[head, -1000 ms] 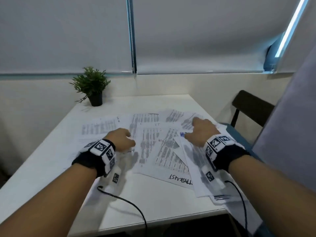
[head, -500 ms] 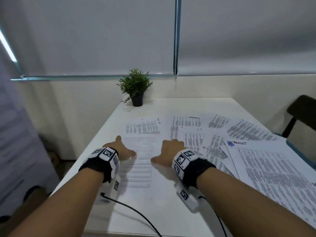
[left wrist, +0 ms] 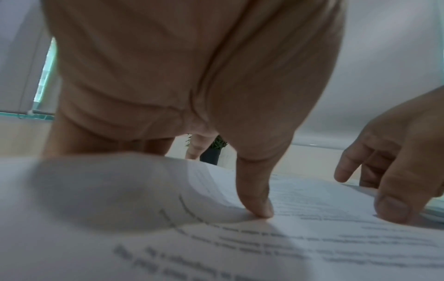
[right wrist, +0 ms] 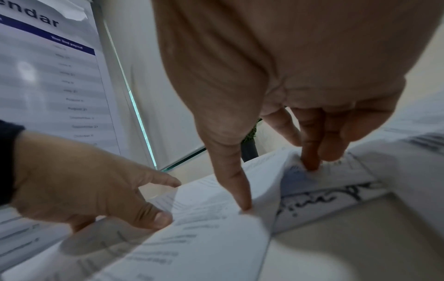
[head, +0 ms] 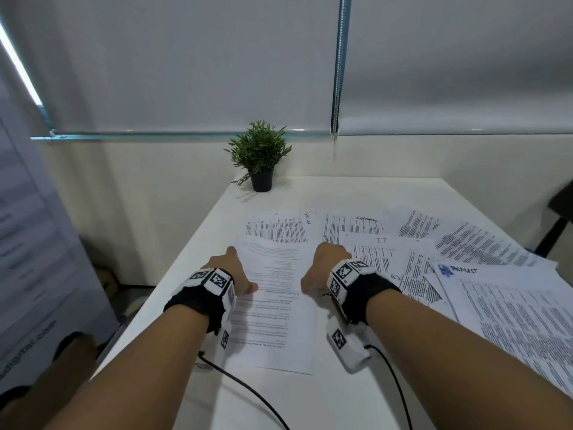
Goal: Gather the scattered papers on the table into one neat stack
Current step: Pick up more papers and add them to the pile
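A printed sheet (head: 273,308) lies on the white table (head: 310,401) in front of me, between my hands. My left hand (head: 238,271) is at its left edge. The thumb (left wrist: 257,205) presses on the sheet, and the paper humps up under the palm. My right hand (head: 319,271) is at the right edge. The thumb (right wrist: 242,199) sits on top, the fingers (right wrist: 312,163) are bent down behind it, and the edge buckles up between them. Several other printed papers (head: 465,243) lie fanned and overlapping to the right, and one more sheet (head: 276,231) lies just beyond.
A small potted plant (head: 262,156) stands at the table's far edge by the wall. A dark chair (head: 561,206) is at the far right. A printed calendar board (right wrist: 48,76) stands left of the table. Wrist-camera cables (head: 248,383) trail over the near tabletop.
Both hands have left the overlapping papers and moved left to the single sheet, and my view has turned left. Over the last half second they stay at its two edges.
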A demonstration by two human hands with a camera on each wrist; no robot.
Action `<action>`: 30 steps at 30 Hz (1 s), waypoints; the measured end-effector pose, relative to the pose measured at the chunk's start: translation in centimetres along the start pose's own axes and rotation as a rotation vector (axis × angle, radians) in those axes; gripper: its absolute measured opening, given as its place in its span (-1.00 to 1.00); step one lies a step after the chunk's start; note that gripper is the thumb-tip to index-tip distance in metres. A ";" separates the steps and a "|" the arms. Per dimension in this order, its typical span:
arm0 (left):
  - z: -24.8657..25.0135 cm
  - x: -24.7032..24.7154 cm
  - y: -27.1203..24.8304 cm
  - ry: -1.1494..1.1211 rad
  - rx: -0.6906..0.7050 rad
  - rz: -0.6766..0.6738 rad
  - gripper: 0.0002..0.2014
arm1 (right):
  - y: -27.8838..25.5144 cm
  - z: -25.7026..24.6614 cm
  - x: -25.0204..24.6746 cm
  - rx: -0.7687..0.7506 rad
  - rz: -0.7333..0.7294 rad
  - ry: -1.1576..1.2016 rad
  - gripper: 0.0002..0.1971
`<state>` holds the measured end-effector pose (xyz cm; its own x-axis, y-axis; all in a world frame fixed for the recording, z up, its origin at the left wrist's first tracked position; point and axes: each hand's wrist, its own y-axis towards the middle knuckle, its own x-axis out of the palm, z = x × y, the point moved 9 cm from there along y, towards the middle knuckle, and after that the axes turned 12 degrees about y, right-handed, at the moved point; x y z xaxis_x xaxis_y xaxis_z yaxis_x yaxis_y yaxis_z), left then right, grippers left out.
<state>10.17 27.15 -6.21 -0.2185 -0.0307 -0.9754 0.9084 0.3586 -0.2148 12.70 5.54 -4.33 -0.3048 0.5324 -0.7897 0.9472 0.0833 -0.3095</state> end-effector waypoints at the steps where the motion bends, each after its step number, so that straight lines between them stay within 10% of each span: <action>1: -0.1 0.0 0.0 -0.018 -0.009 0.004 -0.02 | 0.1 0.1 -0.1 0.000 -0.007 0.031 -0.63; 14: -3.7 -0.9 -0.4 -0.830 0.009 0.142 -0.86 | -2.3 0.7 -2.2 -0.239 0.111 0.720 -0.84; 19: -1.2 -3.7 -1.9 -1.178 0.083 0.105 -0.19 | -6.1 3.0 -7.6 -0.386 0.205 1.042 -0.75; 24: 7.0 -8.0 -6.1 -1.634 0.353 -0.172 -0.30 | -9.5 6.6 -12.8 -0.438 0.156 1.429 -0.69; 30: 16.1 -9.9 -9.6 -1.500 0.485 -0.119 -0.68 | -11.1 16.0 -16.5 -0.232 0.275 1.356 -0.84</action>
<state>9.33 8.94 4.70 -0.0242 -0.9985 -0.0497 0.9997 -0.0243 0.0009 5.67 -17.63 3.69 0.0956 0.9316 0.3507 0.9954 -0.0902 -0.0318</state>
